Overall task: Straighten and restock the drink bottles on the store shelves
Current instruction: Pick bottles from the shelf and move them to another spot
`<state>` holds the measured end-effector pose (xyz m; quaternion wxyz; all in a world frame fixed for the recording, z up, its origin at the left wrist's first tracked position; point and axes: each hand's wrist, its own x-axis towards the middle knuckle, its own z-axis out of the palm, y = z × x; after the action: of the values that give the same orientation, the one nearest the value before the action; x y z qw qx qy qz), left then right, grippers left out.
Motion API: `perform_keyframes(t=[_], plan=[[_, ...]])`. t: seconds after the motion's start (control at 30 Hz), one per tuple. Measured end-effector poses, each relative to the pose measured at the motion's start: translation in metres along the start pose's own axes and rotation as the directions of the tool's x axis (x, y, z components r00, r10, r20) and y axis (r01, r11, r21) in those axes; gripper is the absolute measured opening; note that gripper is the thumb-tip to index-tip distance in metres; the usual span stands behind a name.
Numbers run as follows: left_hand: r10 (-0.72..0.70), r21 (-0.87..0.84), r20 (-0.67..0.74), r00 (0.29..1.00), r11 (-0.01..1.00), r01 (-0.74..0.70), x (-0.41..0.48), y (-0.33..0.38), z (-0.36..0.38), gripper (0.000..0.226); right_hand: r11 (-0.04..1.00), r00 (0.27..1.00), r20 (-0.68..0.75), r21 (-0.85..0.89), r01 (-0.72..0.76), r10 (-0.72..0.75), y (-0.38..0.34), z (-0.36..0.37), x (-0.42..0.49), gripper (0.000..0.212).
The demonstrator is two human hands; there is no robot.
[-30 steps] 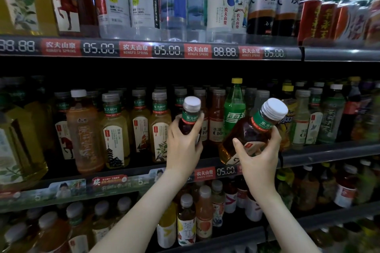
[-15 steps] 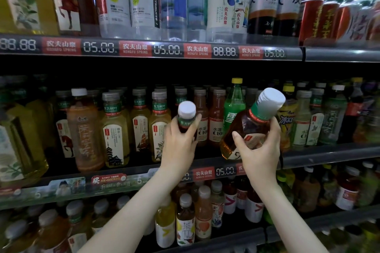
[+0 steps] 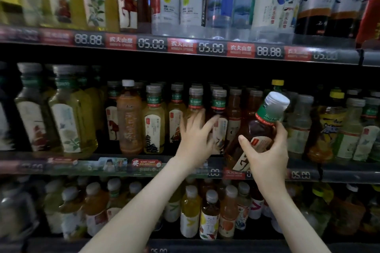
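Brown tea bottle [image 3: 259,129], white cap, green neck band, tilted with the cap up and to the right, held in front of the middle shelf [image 3: 123,167] at its front edge, base low over the price strip. Right hand [image 3: 265,158] grips it around the lower body and label, thumb on the left side, fingers wrapped round the right side. Left hand [image 3: 195,139] reaches into the front row just left of the held bottle; its fingers are spread and fairly straight and hold nothing. The fingertips are against a green-banded bottle [image 3: 219,109] standing upright there; the hand is motion-blurred, so exact contact is unclear. The same row has more upright green-banded tea bottles, and further left a pale orange bottle [image 3: 128,121] with a white cap. Large yellow-green bottles [image 3: 72,121] stand at the far left, blurred. A green bottle with yellow cap [image 3: 277,84] stands behind the held bottle's cap. The upper shelf strip [image 3: 211,47] shows 88.88 and 05.00 tags and red brand labels; clear water bottles [image 3: 222,2] stand above it. On the lower shelf are small mixed bottles [image 3: 209,215], seen between the two forearms.
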<state>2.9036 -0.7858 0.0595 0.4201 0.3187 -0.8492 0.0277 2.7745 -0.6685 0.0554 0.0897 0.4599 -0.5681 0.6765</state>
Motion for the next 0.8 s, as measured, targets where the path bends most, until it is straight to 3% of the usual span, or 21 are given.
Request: perform_keyframes(t=[0.1,0.3,0.53,0.7,0.8], plan=[[-0.020,-0.202,0.044,0.999,0.979,0.028,-0.035,-0.004,-0.036,0.065,0.995,0.994,0.107,0.104,0.007,-0.018,-0.022,0.034,-0.017,0.070],[-0.149,-0.143,-0.225,0.963,0.982,0.119,-0.088,-0.067,-0.088,0.047,0.957,0.959,0.258,0.288,0.040,-0.117,-0.074,0.115,-0.063,0.070],[-0.166,0.094,-0.459,0.873,0.968,0.233,-0.129,-0.142,-0.143,0.066,0.912,0.950,0.213,0.389,0.131,-0.227,-0.129,0.211,-0.102,0.072],[-0.235,0.318,-0.428,0.873,0.865,0.388,-0.134,-0.197,-0.160,0.083,0.918,0.951,0.184,0.356,0.173,-0.250,-0.138,0.264,-0.110,0.070],[-0.251,0.348,-0.343,0.905,0.861,0.370,-0.128,-0.216,-0.164,0.087,0.949,0.943,0.227,0.257,0.182,-0.242,-0.133,0.283,-0.111,0.070]])
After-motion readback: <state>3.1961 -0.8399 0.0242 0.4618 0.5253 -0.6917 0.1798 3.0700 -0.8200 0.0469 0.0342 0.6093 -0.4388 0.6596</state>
